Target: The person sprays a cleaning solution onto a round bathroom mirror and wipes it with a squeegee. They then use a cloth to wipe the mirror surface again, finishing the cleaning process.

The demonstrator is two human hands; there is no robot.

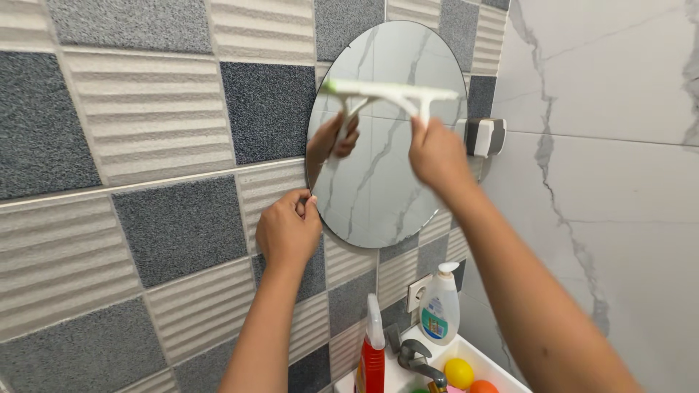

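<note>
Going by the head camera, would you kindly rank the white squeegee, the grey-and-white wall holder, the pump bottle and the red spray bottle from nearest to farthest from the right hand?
1. White squeegee: held in the right hand, against the mirror.
2. Grey-and-white wall holder: just right of the hand, on the wall.
3. Pump bottle: well below, by the sink.
4. Red spray bottle: lowest, left of the tap.

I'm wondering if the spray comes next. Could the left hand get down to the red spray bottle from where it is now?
Probably yes. The left hand only steadies the round mirror at its edge and holds nothing. The red spray bottle stands below it beside the faucet, with nothing in between.
</note>
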